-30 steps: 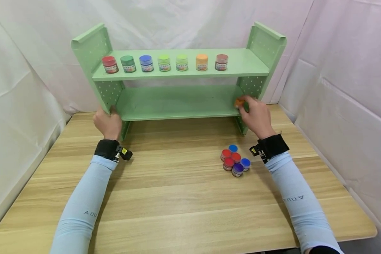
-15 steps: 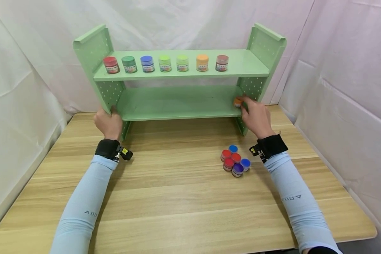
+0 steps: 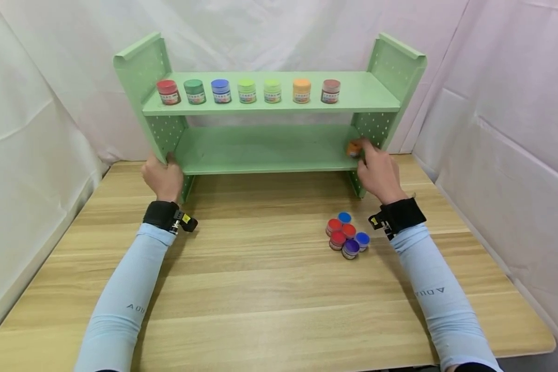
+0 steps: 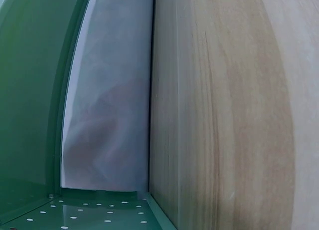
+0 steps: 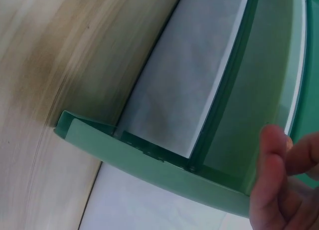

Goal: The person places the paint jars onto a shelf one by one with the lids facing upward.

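Orange jar (image 3: 354, 149), at the right end of the lower board of a green shelf (image 3: 260, 150), stands about upright, lid up, its short axis vertical. Its pale label faces the person, too blurred to read. The right hand (image 3: 379, 173) reaches in from the right, index finger touching the jar; whether the thumb pinches too cannot be told. The left hand (image 3: 163, 179) grips the shelf's left side panel. Seven upright jars (image 3: 221, 91) line the upper board, labels facing front, their print too small to read. Six more jars (image 3: 337, 240) cluster on the wooden table (image 3: 242, 268). Each pale-blue sleeve (image 3: 116, 299) bears dark capitals, including an A.
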{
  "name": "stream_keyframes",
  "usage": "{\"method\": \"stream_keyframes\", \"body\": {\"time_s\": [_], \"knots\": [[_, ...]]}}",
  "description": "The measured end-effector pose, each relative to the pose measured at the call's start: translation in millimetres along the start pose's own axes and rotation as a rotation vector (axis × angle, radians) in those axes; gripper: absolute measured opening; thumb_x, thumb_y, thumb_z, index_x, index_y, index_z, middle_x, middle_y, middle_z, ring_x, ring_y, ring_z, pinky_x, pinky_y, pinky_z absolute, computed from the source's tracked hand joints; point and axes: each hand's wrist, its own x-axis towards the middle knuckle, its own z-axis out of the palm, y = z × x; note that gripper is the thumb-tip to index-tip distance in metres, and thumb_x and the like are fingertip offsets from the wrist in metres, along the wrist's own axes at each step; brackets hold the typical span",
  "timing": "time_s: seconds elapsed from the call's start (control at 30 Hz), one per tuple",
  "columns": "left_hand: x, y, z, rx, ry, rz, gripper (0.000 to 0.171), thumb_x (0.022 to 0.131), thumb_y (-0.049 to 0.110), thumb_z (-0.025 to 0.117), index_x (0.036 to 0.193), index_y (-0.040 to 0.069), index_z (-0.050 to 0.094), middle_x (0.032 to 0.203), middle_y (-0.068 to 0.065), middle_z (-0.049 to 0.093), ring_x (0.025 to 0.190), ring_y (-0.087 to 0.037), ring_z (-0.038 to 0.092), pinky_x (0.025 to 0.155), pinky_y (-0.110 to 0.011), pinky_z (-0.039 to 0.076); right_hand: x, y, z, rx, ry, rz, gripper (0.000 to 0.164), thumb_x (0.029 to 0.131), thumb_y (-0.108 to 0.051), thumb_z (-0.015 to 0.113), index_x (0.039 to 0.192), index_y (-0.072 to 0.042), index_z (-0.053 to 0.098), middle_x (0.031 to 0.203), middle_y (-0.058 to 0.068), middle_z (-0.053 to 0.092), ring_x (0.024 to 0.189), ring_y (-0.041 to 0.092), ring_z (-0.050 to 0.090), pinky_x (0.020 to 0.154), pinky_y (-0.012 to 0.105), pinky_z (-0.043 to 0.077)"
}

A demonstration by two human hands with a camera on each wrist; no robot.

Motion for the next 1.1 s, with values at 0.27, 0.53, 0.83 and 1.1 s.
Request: {"method": "stream_keyframes", "body": {"time_s": [0.27, 0.53, 0.83, 1.1], "knots": [[-0.8, 0.5, 0.7, -0.004, -0.004, -0.002, 0.031, 0.096, 0.003, 0.059, 0.124, 0.003, 0.072, 0.123, -0.017, 0.074, 0.118, -0.030, 0.072, 0.099, -0.048, 0.055, 0.2, -0.7, -6.4, -0.036, -0.007, 0.007, 0.052, 0.093, -0.006, 0.052, 0.145, -0.005, 0.049, 0.081, 0.021, 0.064, 0.054, 0.029, 0.046, 0.049, 0.039, 0.030], [-0.6, 1.5, -0.7, 0.005, -0.009, 0.013, 0.028, 0.096, 0.005, 0.059, 0.120, -0.001, 0.072, 0.119, -0.022, 0.075, 0.113, -0.037, 0.073, 0.094, -0.053, 0.054, -2.0, -5.2, -19.0, -0.015, 0.146, -0.081, 0.053, 0.088, 0.002, 0.050, 0.141, -0.002, 0.054, 0.078, 0.018, 0.063, 0.050, 0.022, 0.035, 0.048, 0.036, 0.027], [-1.1, -0.9, -2.4, 0.005, -0.001, -0.015, 0.029, 0.095, 0.004, 0.060, 0.120, 0.000, 0.073, 0.119, -0.021, 0.075, 0.113, -0.036, 0.073, 0.096, -0.052, 0.054, -3.6, -10.9, -19.5, 0.070, 0.223, -0.175, 0.041, 0.087, 0.005, 0.053, 0.127, 0.002, 0.064, 0.122, 0.021, 0.070, 0.062, 0.024, 0.044, 0.055, 0.034, 0.030], [0.8, 0.4, -0.8, 0.013, -0.001, 0.020, 0.027, 0.095, 0.003, 0.059, 0.118, -0.002, 0.072, 0.116, -0.023, 0.075, 0.113, -0.037, 0.073, 0.096, -0.053, 0.054, -8.8, -7.9, -29.4, 0.213, -0.185, -0.204, 0.025, 0.091, 0.005, 0.049, 0.085, -0.009, 0.070, 0.075, 0.007, 0.070, 0.055, 0.020, 0.055, 0.054, 0.028, 0.043]]}}
